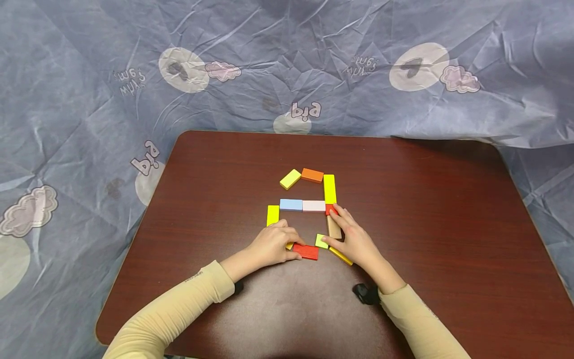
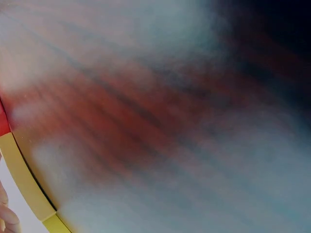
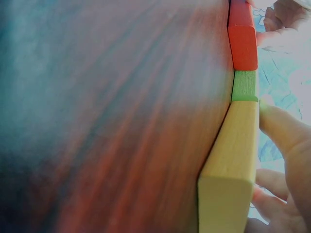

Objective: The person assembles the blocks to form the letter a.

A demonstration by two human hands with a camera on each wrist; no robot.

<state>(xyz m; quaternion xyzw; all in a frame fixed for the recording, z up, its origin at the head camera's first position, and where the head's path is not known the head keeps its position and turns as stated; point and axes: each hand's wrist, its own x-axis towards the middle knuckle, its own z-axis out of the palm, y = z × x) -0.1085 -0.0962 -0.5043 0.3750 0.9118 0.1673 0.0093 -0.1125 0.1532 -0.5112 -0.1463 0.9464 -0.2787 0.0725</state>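
Note:
My left hand pinches the left end of a red block between thumb and fingers, at the near side of a figure of flat wooden blocks. My right hand is spread over the right side. Its thumb touches a small light green block, and its fingertips reach a small red block beside a tan block. A yellow-orange block lies slanted below that thumb. In the right wrist view the red, green and yellow blocks stand in line.
Farther back lie a blue block and a pink block end to end, a tall yellow block, an orange block and a slanted pale yellow block. Another yellow block is at the left. The brown table meets a patterned cloth.

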